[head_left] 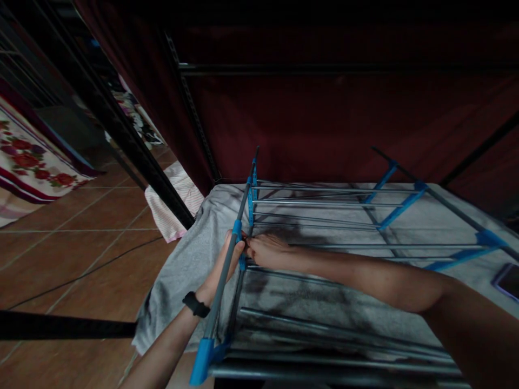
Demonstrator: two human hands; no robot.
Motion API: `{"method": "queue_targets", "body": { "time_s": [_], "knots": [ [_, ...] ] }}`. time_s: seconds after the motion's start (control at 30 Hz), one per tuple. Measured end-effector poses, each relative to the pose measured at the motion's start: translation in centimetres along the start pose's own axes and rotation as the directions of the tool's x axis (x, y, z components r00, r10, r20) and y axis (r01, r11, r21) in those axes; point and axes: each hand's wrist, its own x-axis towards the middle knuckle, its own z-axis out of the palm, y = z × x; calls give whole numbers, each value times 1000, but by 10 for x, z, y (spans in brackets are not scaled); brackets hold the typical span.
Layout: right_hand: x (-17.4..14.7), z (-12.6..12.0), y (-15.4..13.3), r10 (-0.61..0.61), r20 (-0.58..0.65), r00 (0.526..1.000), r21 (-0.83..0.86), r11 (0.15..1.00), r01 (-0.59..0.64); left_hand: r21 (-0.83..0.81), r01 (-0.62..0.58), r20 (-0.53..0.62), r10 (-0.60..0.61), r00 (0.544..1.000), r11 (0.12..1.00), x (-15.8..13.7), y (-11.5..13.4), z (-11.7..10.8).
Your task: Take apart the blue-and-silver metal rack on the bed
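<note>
A rack of thin metal tubes (316, 202) with blue plastic brackets (391, 216) and grey uprights lies in front of me; it looks like a shoe rack. My left hand (235, 256), with a black band on the wrist, is closed around the near side's grey upright (221, 289) at a blue joint (237, 228). Against the inner side of that joint, my right hand (270, 250) has its fingers pinched together. Whatever sits between those fingertips is hidden. Several loose-looking tubes (284, 319) lie across the lower part of the view.
Underneath the rack spreads a grey cloth (178, 270). A dark metal post (133, 140) rises on the left, beside tiled floor (101, 216) with a cable. Dark red curtain (324, 124) hangs behind. A phone-like object (508, 281) rests at the right edge.
</note>
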Motion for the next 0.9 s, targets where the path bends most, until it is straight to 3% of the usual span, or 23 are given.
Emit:
{"method": "queue_targets", "body": {
  "time_s": [0.1,0.37,0.57,0.8,0.9],
  "knots": [
    [-7,-14,-4,-54,-63,997,10,998,54,-50,8,-5,-8,1000,999,-4,-6,-2],
    [-17,-35,-8,-94,-95,991,-38,995,90,-204,10,59,2,998,979,-6,8,-10],
    [-17,-40,-10,-120,-105,987,-43,992,116,-278,51,77,-31,997,959,-7,2,-5],
    [-15,-36,-9,-72,-126,989,8,997,74,-222,14,97,8,995,975,-8,2,-2],
    [-15,-35,-8,-61,-142,988,46,997,68,-187,5,52,5,999,982,-6,4,0]
  ]
}}
